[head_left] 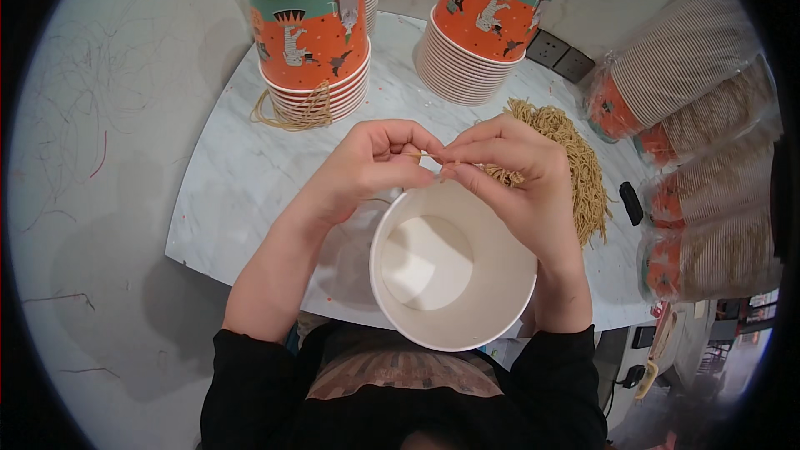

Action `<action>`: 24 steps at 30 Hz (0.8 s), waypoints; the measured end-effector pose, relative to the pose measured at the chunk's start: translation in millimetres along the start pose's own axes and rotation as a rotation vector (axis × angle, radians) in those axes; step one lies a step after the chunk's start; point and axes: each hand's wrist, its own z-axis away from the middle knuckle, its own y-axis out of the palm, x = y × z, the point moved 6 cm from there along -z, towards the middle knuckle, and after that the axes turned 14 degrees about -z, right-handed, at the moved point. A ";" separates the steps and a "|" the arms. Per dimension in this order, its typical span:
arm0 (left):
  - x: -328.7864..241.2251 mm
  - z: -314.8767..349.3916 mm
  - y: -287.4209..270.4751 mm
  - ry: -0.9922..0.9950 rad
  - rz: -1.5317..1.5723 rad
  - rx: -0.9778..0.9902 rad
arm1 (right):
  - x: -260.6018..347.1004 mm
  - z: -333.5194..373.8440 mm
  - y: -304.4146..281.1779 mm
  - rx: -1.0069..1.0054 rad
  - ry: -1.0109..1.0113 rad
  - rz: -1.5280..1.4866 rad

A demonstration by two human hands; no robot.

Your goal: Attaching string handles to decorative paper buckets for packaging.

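My left hand point(377, 162) and my right hand point(527, 173) meet over the far rim of a white-lined paper bucket point(500, 292). The fingertips of both are pinched on a thin tan cord point(426, 155), and only a short piece of it shows between them. The bucket stands close to my body with its mouth facing up; its inside looks bare. Just beyond my right hand lies a tangled heap of tan cords point(583, 162).
Stacked orange-and-green paper buckets point(308, 42) stand at the far left, with loose cords point(292, 117) at their base. Another bucket stack point(475, 50) is at the far right. Plastic-wrapped stacks point(708, 200) line the right side, near a small black object point(631, 203). The marbled table point(225, 192) meets walls.
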 end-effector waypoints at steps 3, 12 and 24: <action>3.1 -0.2 -0.3 0.016 -0.060 -0.003 | -5.0 -0.2 -0.7 0.023 0.086 -0.026; 9.1 -0.9 1.6 0.013 0.062 0.077 | -6.2 -1.8 2.3 0.032 0.112 -0.092; 16.8 -2.6 13.0 -0.115 0.389 0.094 | 17.4 1.2 3.7 0.041 -0.022 0.068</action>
